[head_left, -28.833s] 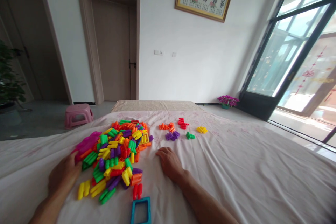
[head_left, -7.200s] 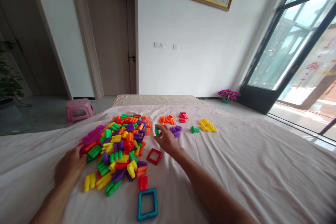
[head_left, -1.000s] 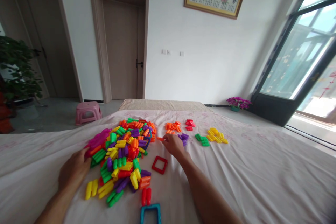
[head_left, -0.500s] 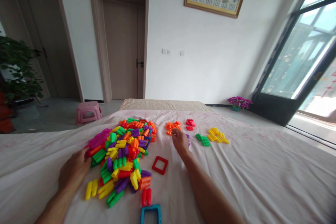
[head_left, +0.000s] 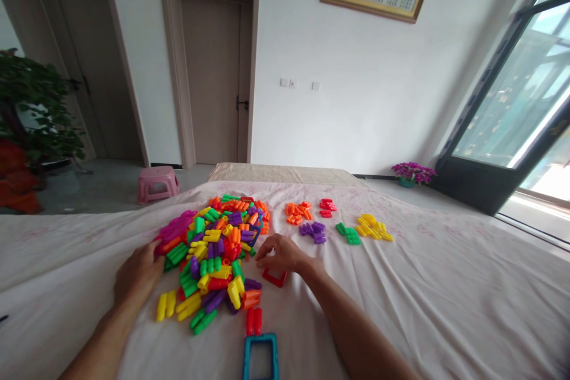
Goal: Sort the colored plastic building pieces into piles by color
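Note:
A mixed pile of plastic pieces [head_left: 214, 249] in green, yellow, purple, orange and red lies on the white cloth. My left hand [head_left: 140, 273] rests at the pile's left edge beside the pink pieces [head_left: 178, 227]; its fingertips are partly hidden. Over the red square frame [head_left: 276, 280], my right hand [head_left: 279, 254] reaches toward the pile's right edge, fingers apart and nothing seen between them. Sorted beyond it are small groups: orange [head_left: 298, 212], red [head_left: 327, 208], purple [head_left: 313, 231], green [head_left: 348, 234] and yellow [head_left: 374, 227].
A blue rectangular frame [head_left: 260, 338] lies at the near edge of view, below two red pieces [head_left: 253, 321]. Past the cloth-covered surface [head_left: 445, 285] stand a pink stool [head_left: 158, 184], a leafy plant [head_left: 40, 113] and purple flowers [head_left: 413, 173].
My right hand has moved from the orange group back left and nearer, to the pile's right edge, uncovering the purple group. My left hand stays by the pile. The view has shifted slightly.

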The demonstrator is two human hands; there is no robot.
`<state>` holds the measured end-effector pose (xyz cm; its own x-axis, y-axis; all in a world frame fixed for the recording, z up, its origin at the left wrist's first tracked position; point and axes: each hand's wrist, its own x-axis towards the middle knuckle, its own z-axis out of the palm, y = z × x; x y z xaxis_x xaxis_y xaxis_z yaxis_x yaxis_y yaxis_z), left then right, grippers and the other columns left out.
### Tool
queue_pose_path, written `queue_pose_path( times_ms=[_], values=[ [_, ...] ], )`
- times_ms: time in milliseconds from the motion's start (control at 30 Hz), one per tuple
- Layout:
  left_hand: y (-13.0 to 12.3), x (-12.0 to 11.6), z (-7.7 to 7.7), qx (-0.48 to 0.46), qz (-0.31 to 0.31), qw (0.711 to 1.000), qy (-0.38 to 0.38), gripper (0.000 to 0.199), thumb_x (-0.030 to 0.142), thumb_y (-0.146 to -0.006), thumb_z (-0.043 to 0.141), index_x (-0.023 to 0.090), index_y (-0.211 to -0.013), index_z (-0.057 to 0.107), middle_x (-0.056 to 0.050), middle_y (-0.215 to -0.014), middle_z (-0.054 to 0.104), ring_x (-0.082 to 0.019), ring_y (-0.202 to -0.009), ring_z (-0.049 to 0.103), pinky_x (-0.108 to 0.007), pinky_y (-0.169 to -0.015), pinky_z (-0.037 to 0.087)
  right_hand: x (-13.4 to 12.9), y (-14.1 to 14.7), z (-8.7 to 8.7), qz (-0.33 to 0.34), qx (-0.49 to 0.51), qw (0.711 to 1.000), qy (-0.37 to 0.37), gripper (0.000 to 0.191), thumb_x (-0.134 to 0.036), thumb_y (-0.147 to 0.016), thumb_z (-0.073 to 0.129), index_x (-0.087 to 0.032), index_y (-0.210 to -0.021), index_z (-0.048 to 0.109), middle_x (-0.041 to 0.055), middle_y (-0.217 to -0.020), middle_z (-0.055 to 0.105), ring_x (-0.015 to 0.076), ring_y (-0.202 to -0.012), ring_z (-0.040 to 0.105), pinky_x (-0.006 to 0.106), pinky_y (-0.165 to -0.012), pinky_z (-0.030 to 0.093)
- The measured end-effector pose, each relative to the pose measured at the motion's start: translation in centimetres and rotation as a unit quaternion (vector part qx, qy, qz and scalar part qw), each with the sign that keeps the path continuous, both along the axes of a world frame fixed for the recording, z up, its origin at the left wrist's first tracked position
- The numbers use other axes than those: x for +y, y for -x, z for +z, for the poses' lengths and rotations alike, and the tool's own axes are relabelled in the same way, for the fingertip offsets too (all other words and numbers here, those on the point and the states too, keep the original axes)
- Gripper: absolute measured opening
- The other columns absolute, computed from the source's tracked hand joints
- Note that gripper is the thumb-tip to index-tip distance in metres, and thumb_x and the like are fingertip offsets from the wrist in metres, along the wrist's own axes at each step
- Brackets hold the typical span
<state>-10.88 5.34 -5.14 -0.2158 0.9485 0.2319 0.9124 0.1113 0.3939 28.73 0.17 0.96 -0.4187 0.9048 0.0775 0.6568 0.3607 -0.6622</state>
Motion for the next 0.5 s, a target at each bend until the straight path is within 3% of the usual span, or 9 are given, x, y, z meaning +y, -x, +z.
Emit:
queue_pose_path(
  times_ms=[133, 300, 500],
  values=[
    [0.1, 0.1, 0.0, 0.005, -0.003, 1.000, -0.007, 0.058, 0.031, -0.096, 0.039, 0.010, -0.145, 0.061, -0.022, -0.142, 0.066, -0.037, -0.127, 0.064, -0.048, -0.104, 0.051, -1.6, 1.8, 2.1, 0.047, -0.100, 0.994, -0.004, 0.026, -0.035, -0.077, 0.086, -0.027, -0.101, 0.085, -0.0023, -0.099, 0.081, 0.0160, -0.089, 0.072, 0.020, -0.075, 0.047],
    [0.2, 0.1, -0.1, 0.014, -0.005, 1.000, -0.010, 0.058, 0.032, -0.096, 0.038, 0.010, -0.145, 0.060, -0.023, -0.142, 0.066, -0.037, -0.126, 0.065, -0.048, -0.104, 0.051, -3.4, 3.4, 4.7, 0.099, -0.223, 0.970, -0.021, 0.023, -0.033, -0.085, 0.073, -0.029, -0.105, 0.083, -0.0029, -0.101, 0.082, 0.0177, -0.093, 0.074, 0.023, -0.078, 0.047],
    [0.0, -0.1, -0.1, 0.011, -0.007, 1.000, -0.007, 0.059, 0.034, -0.097, 0.035, 0.011, -0.147, 0.059, -0.021, -0.143, 0.065, -0.037, -0.128, 0.063, -0.049, -0.106, 0.050, -4.3, 3.9, 5.7, 0.091, -0.264, 0.960, -0.016, 0.032, -0.021, -0.079, 0.068, -0.028, -0.108, 0.080, -0.0016, -0.107, 0.082, 0.0215, -0.101, 0.074, 0.027, -0.083, 0.050]
  ],
)
